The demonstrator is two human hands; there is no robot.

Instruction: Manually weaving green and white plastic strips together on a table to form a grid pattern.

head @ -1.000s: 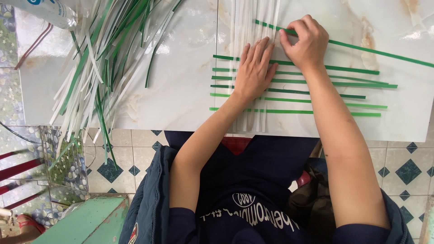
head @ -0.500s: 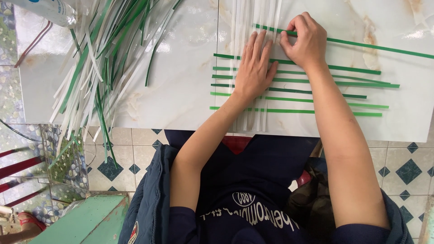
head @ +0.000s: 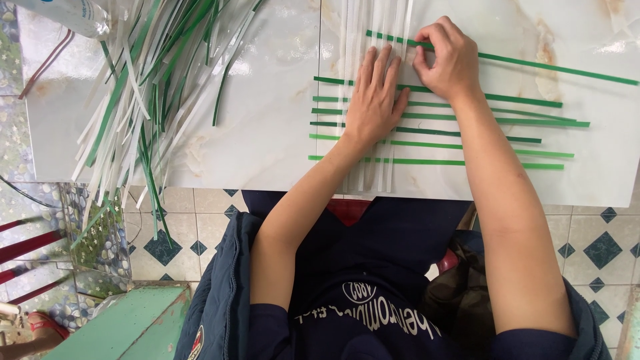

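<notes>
On a white marble-look board point(head: 267, 133) lies a woven patch of several white vertical strips point(head: 373, 175) crossed by several green horizontal strips point(head: 507, 143). My left hand point(head: 375, 93) lies flat on the weave, fingers pointing away from me, pressing the strips down. My right hand point(head: 448, 59) pinches the topmost green strip point(head: 553, 67) where it meets the white strips; that strip runs slanted to the right.
A loose pile of green and white strips point(head: 143, 93) fans over the board's left part and hangs past its near edge. A clear plastic bottle point(head: 73, 13) lies at the top left. Patterned floor tiles and a green stool point(head: 120, 327) are below.
Both hands shifted slightly away from me on the weave. The right hand drew the top green strip a little further left through the white strips.
</notes>
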